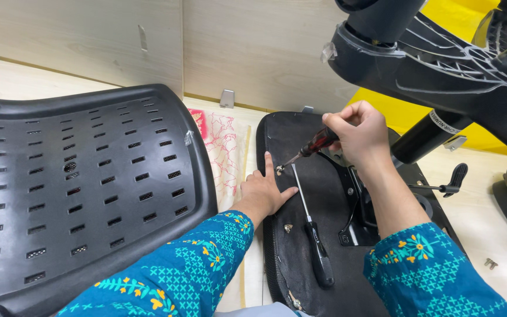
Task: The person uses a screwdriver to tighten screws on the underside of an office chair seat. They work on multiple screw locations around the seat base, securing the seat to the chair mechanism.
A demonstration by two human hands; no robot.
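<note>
R hand: fist closed round red-handled screwdriver; shaft angled down-left, tip at screw on seat underside; firm full grip
L hand: flat, palm down, fingers spread on seat underside; forefinger just beside the screw; holding nothing
Seat underside: black, lying face-down on light wood bench, centre of view; metal mounting plate w/ lever sitting on it, R of the screw
2nd screwdriver: black handle, long shaft; lying loose on seat underside betw. the two arms; shaft pointing toward the screw; untouched
Loose screw: on seat underside, near L wrist
Backrest: black slotted plastic, L of seat, well apart from R hand
Chair base: black star frame w/ gas cylinder, upper R, above R hand
Cloth: white w/ red pattern, betw. backrest & seat
Sleeves: teal, floral print
</note>
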